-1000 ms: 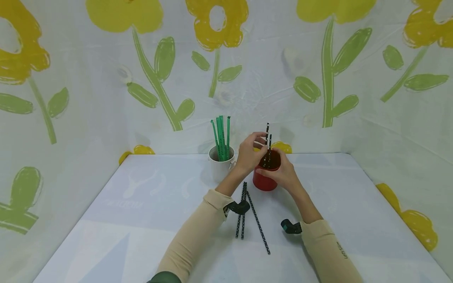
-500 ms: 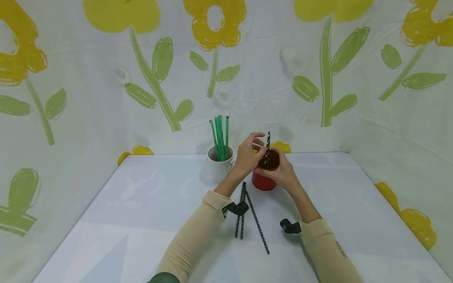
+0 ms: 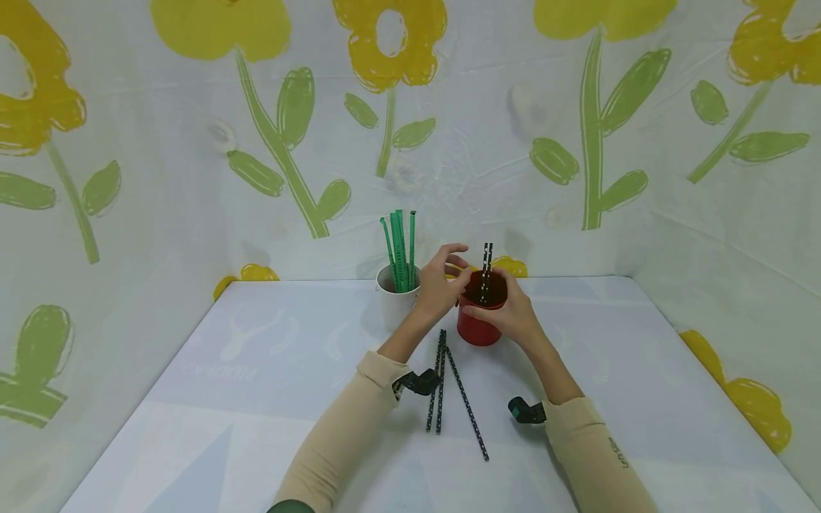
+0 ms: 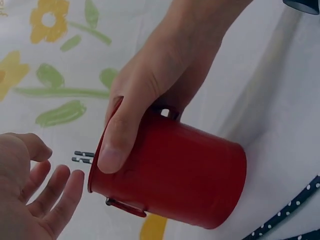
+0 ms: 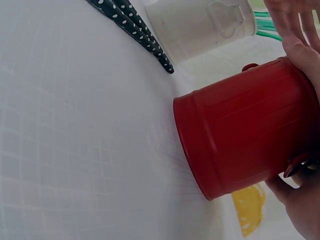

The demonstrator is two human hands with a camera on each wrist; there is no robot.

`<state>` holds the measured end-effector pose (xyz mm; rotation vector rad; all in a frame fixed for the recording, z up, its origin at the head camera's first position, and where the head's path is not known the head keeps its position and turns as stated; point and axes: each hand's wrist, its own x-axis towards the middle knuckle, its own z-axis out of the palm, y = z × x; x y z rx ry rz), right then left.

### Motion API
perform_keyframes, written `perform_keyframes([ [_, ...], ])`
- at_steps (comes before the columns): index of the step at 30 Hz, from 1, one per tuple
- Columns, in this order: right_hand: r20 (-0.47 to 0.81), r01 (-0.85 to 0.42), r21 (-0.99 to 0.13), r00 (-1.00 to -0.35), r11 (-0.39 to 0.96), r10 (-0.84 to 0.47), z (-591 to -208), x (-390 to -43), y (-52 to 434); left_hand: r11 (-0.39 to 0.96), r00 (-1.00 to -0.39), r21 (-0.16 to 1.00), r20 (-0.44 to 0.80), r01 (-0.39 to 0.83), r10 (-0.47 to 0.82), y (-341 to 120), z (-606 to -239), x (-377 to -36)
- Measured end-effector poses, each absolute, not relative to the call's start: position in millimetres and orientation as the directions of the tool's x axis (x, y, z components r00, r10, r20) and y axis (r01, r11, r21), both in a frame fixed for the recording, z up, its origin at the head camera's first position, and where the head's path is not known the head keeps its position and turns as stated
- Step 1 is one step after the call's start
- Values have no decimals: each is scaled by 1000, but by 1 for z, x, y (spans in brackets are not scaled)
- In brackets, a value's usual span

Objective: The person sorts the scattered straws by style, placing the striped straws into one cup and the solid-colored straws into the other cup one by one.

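Red bucket (image 3: 479,332): a smooth-walled, gently tapering vessel with a raised rib near its base and small loop handles below the rim, upright on the pale tabletop (image 3: 603,349). Right hand (image 3: 517,315): thumb laid over the near wall at the rim, fingers curled round the far side, gripping the bucket. Left hand (image 3: 440,286): fingers loosely bent and spread, holding nothing, just beside the rim. Inside the bucket, 2 dotted straws (image 3: 485,263), slender black tubes speckled with white, stand nearly parallel, their upper ends projecting above the rim. Nearer the person lie 3 straws of like pattern: a close-set pair (image 3: 440,406), and 1 slanting straw (image 3: 467,404) that diverges to the right. White bucket (image 3: 398,310), smooth and round-walled, to the left of the red: it contains several slim green straws (image 3: 400,249), 1 of them bent near its tip. Rear: sheet backdrop (image 3: 468,157), faintly creased, printed with yellow flowers and green leaves.
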<state>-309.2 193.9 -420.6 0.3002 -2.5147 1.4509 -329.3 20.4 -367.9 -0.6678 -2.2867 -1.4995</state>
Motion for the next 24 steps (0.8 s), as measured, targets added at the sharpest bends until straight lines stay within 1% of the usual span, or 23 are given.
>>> perform_keyframes([
  [10,271,-260,-829,-961,496,-51,-419,-308,193,328,-817,749,529,576,229,6,-379,-325],
  [18,261,-251,-832,-964,495,-49,-420,-308,194,309,-823,764,505,566,259,-3,-389,-319],
  [24,265,-257,-832,-963,493,-54,-420,-309,194,286,-812,763,514,580,276,-14,-396,-313],
])
